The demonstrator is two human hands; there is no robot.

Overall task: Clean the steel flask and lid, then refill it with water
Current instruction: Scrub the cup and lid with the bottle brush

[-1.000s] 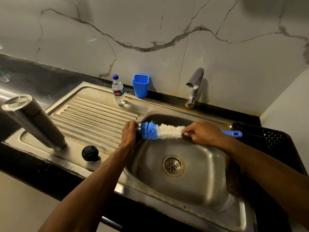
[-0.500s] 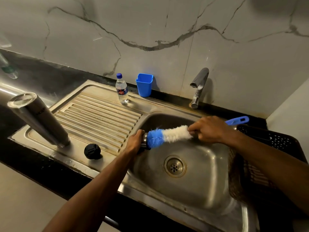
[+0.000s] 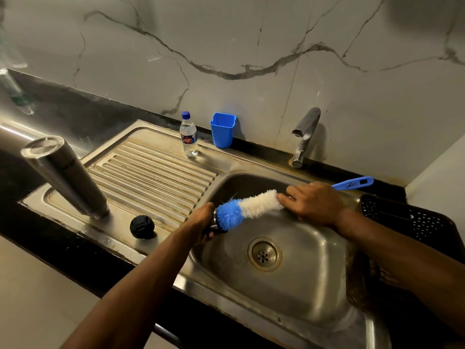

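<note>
Steel shows only as a rim in the curled left hand (image 3: 201,221) over the sink (image 3: 289,311), this small piece (image 3: 214,217) meeting the brush (image 3: 247,206), whose long axis slants up-right into the gripping right hand (image 3: 314,202).

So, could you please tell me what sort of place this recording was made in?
Most likely a home kitchen, at the washing-up spot: a steel sink with a ribbed draining board is set into a dark counter, a tap stands by a marble-patterned wall, and the right hand holds a bottle brush.
</note>
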